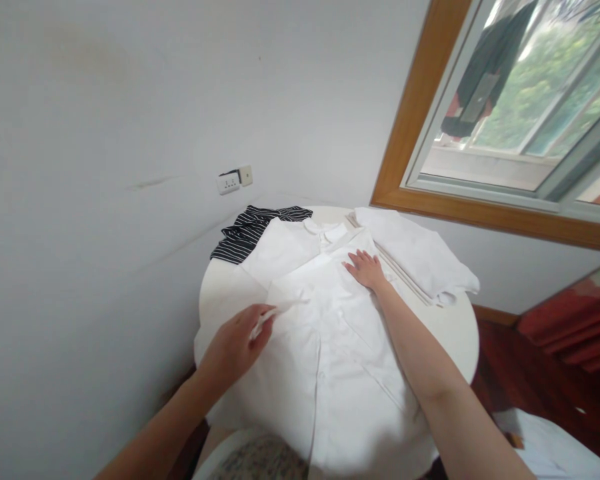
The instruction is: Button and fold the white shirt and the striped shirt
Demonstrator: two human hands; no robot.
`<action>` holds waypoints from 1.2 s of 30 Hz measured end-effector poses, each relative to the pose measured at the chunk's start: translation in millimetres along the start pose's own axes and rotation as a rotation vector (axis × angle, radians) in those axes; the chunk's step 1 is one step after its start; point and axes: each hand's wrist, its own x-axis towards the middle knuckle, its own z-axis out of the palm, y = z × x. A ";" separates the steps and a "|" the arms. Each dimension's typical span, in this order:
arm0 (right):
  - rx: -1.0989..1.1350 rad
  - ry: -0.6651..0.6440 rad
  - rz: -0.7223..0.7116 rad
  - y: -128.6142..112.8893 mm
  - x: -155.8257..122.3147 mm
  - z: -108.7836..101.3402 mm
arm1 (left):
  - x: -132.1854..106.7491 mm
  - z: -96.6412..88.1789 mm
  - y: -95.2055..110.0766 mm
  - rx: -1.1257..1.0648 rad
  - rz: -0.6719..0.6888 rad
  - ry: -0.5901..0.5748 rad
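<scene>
A white buttoned shirt point(300, 373) lies spread over a round white table point(463, 333), its lower part hanging toward me past the near edge. My left hand point(240, 340) pinches a bit of the white cloth between thumb and fingers and lifts it slightly, left of the button line. On the shirt's far right part, my right hand point(366, 269) rests flat with its fingers spread. The collar point(325, 232) points away from me, near the far side of the table.
Black-and-white striped cloth point(245, 233) lies at the table's back left. Folded white clothing point(420, 253) is stacked at the right. A wall socket point(229, 183) sits behind, and a wood-framed window point(405, 133) is at the right. White cloth point(555, 443) shows at lower right.
</scene>
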 end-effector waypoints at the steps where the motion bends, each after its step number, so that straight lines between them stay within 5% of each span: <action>1: -0.002 0.004 -0.002 0.1 0.0 0.3 | -0.9 -9.4 -0.9 0.014 -0.068 0.039; 8: -0.013 0.009 -0.007 2.3 1.8 5.5 | -26.8 -49.3 -2.2 -0.137 -0.447 0.177; 15: -0.021 0.043 -0.020 3.5 1.9 8.4 | -52.7 -48.7 -22.8 -0.106 -0.444 0.077; 25: -0.020 0.106 -0.020 -0.8 -2.3 -4.2 | -25.2 -44.0 -59.1 0.081 -0.564 -0.074; 36: -0.229 0.319 0.206 27.2 58.5 -46.8 | -40.1 -37.3 -69.6 0.031 -0.462 -0.022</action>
